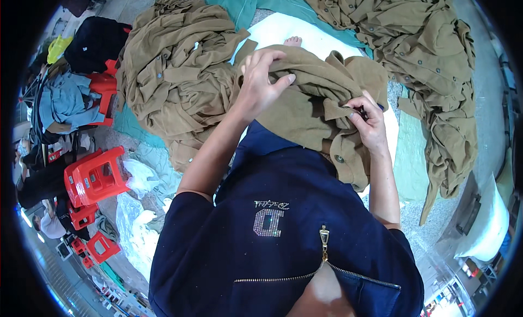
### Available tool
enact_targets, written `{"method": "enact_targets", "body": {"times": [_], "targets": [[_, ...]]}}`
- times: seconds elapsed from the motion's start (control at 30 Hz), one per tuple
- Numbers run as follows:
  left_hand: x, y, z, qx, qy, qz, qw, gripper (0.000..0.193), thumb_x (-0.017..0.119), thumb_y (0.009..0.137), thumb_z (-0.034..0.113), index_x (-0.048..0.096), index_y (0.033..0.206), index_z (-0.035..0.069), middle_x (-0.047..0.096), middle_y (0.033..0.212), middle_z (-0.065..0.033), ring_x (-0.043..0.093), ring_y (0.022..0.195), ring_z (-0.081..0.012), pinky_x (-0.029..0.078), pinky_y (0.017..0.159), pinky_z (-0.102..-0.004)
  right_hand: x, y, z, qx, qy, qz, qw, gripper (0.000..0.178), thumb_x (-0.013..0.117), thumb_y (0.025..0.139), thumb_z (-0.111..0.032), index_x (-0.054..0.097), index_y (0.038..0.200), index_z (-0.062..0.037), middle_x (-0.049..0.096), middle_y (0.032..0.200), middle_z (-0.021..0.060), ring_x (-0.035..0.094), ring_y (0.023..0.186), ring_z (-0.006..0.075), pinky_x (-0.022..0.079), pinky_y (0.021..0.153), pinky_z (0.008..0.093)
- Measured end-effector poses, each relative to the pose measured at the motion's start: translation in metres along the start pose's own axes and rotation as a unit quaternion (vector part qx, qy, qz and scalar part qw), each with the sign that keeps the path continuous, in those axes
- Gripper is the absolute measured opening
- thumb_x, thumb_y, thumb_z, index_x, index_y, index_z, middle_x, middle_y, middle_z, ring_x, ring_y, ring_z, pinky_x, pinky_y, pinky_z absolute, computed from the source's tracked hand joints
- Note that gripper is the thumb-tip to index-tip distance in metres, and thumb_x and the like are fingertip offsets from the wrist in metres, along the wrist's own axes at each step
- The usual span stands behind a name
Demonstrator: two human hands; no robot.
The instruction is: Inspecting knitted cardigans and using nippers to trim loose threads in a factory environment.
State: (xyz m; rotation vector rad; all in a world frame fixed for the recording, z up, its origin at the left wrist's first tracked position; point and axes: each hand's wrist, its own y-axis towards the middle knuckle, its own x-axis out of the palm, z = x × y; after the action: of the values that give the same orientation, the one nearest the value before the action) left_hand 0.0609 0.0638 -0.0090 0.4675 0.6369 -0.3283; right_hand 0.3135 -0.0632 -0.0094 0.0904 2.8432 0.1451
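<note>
Across my lap lies a brown buttoned garment (297, 107) of thick cloth, bunched in folds. My left hand (260, 81) is over its upper left part, thumb and fingers apart, not closed round the cloth. At the garment's right side, my right hand (371, 121) pinches a small flap or edge of it between thumb and fingers. Something small and dark shows by those fingertips, too hidden to name. A dark button (339, 159) is visible on the cloth below my right hand.
Piles of similar brown garments lie on the left (180, 71) and on the right (430, 61), over green sheeting (411, 159). Red plastic stools (95, 175) stand at the left, near clear plastic bags (136, 224). A bare foot (293, 41) shows beyond the garment.
</note>
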Motion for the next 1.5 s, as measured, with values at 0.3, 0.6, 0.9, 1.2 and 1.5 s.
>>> {"method": "enact_targets", "body": {"times": [0.3,0.6,0.9,1.2,1.5], "targets": [[-0.017,0.014,-0.062,-0.014,-0.066,-0.096,0.993,0.016,0.068,0.085,0.017,0.066,0.093,0.003,0.063,0.082,-0.0014,0.057,0.084,-0.0137,0.044,0.075,-0.0279,-0.001,-0.003,0.012,0.042,0.122,0.071,0.989,0.01,0.063,0.083,-0.003,0.061,0.093,-0.0018,0.056,0.091,-0.0003,0.053,0.082,0.0101,0.04,0.08,0.0222],[-0.03,0.011,-0.075,-0.133,-0.179,-0.202,0.953,0.021,0.073,0.082,0.015,0.066,0.09,-0.003,0.056,0.087,-0.0035,0.054,0.08,-0.0096,0.045,0.074,-0.0253,-0.014,0.019,0.052,0.134,0.431,0.111,0.886,0.019,0.057,0.087,-0.007,0.059,0.105,-0.001,0.066,0.102,0.0093,0.063,0.092,0.0183,0.048,0.087,0.0303],[-0.032,0.013,-0.046,-0.163,-0.313,-0.111,0.929,0.015,0.059,0.094,0.015,0.056,0.105,0.004,0.057,0.091,0.0028,0.051,0.081,-0.0051,0.043,0.072,-0.0226,-0.007,0.022,0.044,0.139,0.33,0.203,0.911,0.018,0.059,0.086,0.004,0.063,0.102,-0.0032,0.063,0.097,0.0036,0.06,0.087,0.0128,0.048,0.084,0.0257],[-0.058,0.033,0.086,-0.004,-0.274,-0.188,0.943,0.013,0.06,0.092,0.01,0.06,0.1,-0.001,0.058,0.083,0.0021,0.051,0.075,-0.0043,0.042,0.065,-0.0209,0.021,0.01,-0.082,-0.438,-0.349,0.057,0.827,0.034,0.073,0.062,-0.003,0.07,0.096,-0.0045,0.062,0.082,0.0052,0.06,0.064,0.0157,0.047,0.052,0.0261],[-0.008,0.001,0.057,-0.13,-0.306,-0.284,0.899,0.016,0.059,0.093,0.01,0.059,0.104,-0.002,0.059,0.093,0.0005,0.051,0.088,-0.0059,0.043,0.078,-0.0228,0.032,0.016,-0.047,-0.358,-0.279,0.053,0.89,0.023,0.068,0.065,-0.001,0.065,0.087,0.0001,0.061,0.083,0.0078,0.059,0.065,0.0191,0.049,0.053,0.0291]]}}
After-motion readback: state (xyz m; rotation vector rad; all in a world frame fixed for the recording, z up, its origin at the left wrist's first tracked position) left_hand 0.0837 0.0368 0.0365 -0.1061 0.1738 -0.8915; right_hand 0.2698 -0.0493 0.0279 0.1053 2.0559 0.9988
